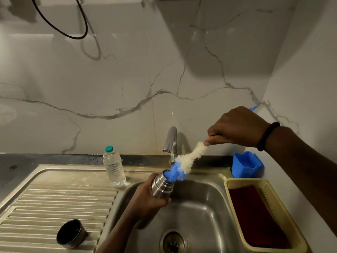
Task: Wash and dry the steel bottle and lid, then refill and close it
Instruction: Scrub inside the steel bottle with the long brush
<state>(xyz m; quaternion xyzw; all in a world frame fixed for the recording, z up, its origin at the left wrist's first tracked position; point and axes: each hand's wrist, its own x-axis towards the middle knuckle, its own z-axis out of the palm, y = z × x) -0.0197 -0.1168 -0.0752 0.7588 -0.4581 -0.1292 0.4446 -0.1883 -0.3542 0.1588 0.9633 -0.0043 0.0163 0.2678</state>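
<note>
My left hand (145, 203) grips the steel bottle (162, 185) over the sink basin (200, 212), its open mouth tilted up and to the right. My right hand (235, 127) holds a bottle brush (184, 165) by its handle, whose blue end sticks out behind the hand. The brush's blue bristle tip sits at the bottle's mouth; its white bristles run up to my fingers. The steel lid (71, 233) lies open side up on the ribbed drainboard (54, 203) at the left.
A tap (170, 141) stands behind the basin, just above the brush. A clear plastic water bottle (114, 167) with a teal cap stands on the sink's rim. A blue holder (247, 164) and a cream basket (273, 189) holding a dark red cloth (255, 216) sit to the right.
</note>
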